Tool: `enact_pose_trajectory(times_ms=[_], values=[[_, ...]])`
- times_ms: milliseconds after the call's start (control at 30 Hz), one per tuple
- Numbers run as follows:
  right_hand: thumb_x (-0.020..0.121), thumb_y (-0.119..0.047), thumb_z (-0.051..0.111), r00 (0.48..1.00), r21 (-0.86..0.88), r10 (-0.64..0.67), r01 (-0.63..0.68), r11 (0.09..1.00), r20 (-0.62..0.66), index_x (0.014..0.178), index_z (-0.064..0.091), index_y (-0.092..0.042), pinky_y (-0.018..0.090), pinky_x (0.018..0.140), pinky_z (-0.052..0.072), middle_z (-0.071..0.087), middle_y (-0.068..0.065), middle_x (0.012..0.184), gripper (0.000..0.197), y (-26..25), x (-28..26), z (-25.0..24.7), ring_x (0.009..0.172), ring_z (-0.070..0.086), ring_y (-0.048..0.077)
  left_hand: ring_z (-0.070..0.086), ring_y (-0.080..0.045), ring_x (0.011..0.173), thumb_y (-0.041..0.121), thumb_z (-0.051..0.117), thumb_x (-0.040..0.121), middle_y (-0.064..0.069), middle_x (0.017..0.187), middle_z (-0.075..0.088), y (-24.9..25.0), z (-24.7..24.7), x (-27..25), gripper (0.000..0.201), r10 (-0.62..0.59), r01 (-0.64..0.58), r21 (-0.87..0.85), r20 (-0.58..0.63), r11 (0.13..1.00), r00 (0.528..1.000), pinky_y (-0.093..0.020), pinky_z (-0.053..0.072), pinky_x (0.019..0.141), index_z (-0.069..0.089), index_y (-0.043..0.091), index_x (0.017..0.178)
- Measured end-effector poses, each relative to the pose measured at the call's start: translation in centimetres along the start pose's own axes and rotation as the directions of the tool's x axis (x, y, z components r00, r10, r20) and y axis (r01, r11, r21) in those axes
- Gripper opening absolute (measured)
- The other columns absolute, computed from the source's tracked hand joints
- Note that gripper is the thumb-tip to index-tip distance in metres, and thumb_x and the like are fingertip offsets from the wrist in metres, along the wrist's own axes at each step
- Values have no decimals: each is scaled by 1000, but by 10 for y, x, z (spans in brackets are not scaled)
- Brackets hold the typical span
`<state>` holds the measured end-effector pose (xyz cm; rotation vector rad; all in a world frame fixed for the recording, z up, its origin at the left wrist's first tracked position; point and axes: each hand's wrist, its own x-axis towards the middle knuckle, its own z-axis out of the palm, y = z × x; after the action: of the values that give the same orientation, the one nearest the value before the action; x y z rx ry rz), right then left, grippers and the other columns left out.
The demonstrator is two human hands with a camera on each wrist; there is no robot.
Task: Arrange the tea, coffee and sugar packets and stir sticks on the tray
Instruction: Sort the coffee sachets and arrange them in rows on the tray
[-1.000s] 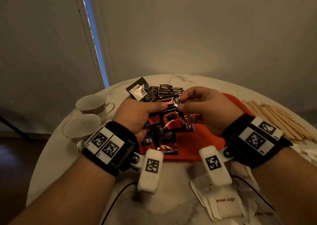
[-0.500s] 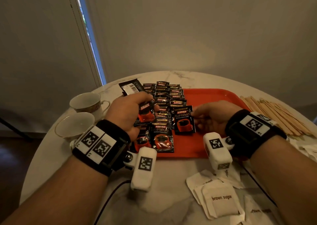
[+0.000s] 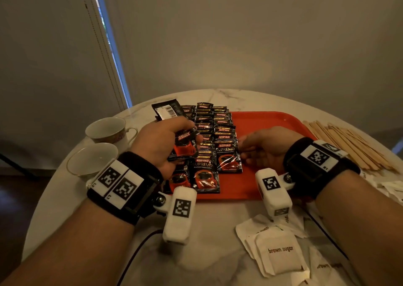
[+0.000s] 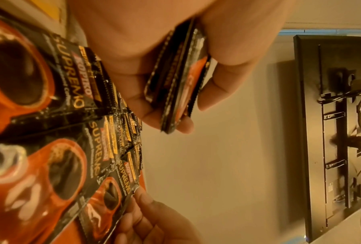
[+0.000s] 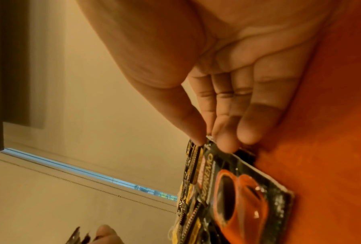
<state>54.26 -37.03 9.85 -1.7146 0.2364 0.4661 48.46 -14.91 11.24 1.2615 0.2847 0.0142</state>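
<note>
A red tray (image 3: 268, 122) lies on the marble table, its left part covered by overlapping rows of black-and-red coffee packets (image 3: 204, 176). My left hand (image 3: 193, 131) hovers over the left rows and grips a small stack of coffee packets (image 3: 184, 142); the left wrist view shows that stack (image 4: 175, 82) edge-on between thumb and fingers. My right hand (image 3: 241, 152) lies low on the tray, pinching the top right corner of the front packet of the right row (image 3: 227, 157). That packet (image 5: 244, 189) lies flat on the tray in the right wrist view.
Wooden stir sticks (image 3: 349, 141) lie in a heap right of the tray. White brown sugar packets (image 3: 280, 255) are scattered at the near right. Two white cups (image 3: 106, 128) (image 3: 91, 158) stand left of the tray. A black cable (image 3: 139, 248) runs along the near edge.
My right hand took a packet from the stack in my left hand and brought it down onto the tray at the front of the right row. The left hand moved slightly left.
</note>
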Motion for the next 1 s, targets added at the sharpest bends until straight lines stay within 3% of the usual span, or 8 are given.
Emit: enact_pose_trajectory(times_ms=[133, 233, 433, 533, 633, 733, 867, 1000], values=[[92, -7, 68, 999, 39, -43, 43, 998, -19, 98, 69, -5, 33, 71, 55, 71, 10, 84, 6, 1, -2, 1, 73, 67, 20, 76, -24, 71, 4, 72, 88, -17, 84, 76, -4, 3, -1, 14, 2, -3, 19, 44, 1000, 999, -33, 61, 62, 69, 0, 101], [94, -13, 68, 984, 111, -162, 169, 979, -73, 97, 68, -8, 32, 67, 54, 72, 3, 75, 5, -2, -7, 5, 65, 68, 16, 77, -32, 80, 1, 79, 73, -19, 92, 78, -7, 6, -6, 29, 2, -7, 43, 124, 999, 992, -46, 64, 78, 73, -1, 102], [76, -40, 77, 899, 63, -323, 319, 946, 296, 99, 72, -13, 30, 66, 49, 67, 0, 80, 36, -11, -26, 22, 66, 59, 13, 74, -36, 105, -4, 78, 75, -16, 110, 77, -11, 10, -11, 41, 13, -79, 206, 305, 975, 952, -60, 53, 100, 75, 13, 113], [69, -30, 78, 868, 36, -398, 406, 913, 296, 93, 67, -9, 29, 59, 47, 59, 7, 74, 34, -9, -33, 30, 62, 53, 16, 74, -33, 106, 4, 84, 77, -13, 109, 78, -12, 9, -12, 29, 9, -88, 243, 307, 966, 952, -59, 52, 102, 79, 18, 103], [71, -19, 78, 879, 147, -432, 409, 901, 202, 94, 67, -10, 26, 53, 50, 64, 10, 82, 27, -9, -31, 27, 57, 55, 14, 67, -45, 117, 23, 92, 64, -19, 118, 74, -12, 10, -10, 53, -9, -36, 165, 263, 986, 965, -67, 47, 104, 76, 13, 114], [83, -3, 74, 871, 279, -481, 440, 854, 100, 95, 69, -13, 26, 52, 54, 71, 6, 83, 16, -10, -27, 21, 57, 62, 14, 70, -47, 109, 25, 82, 83, -22, 112, 75, -7, 9, -8, 38, -43, 41, 16, 157, 999, 987, -66, 51, 99, 73, 8, 116], [84, 13, 66, 817, 251, -573, 543, 801, 61, 85, 72, -7, 31, 73, 62, 76, 10, 89, 21, -11, -26, 20, 84, 74, 26, 74, -42, 102, 39, 81, 83, -20, 114, 76, -1, 8, -7, 49, -90, 103, -97, 128, 990, 988, -63, 53, 97, 71, 15, 124], [86, 15, 62, 788, -12, -604, 609, 793, 120, 75, 80, -16, 43, 84, 61, 77, 13, 96, 38, -8, -27, 23, 95, 73, 37, 70, -46, 109, 14, 78, 82, -25, 116, 73, -2, 6, -7, 42, -36, 41, -45, 100, 998, 994, -61, 53, 101, 70, 1, 121]])
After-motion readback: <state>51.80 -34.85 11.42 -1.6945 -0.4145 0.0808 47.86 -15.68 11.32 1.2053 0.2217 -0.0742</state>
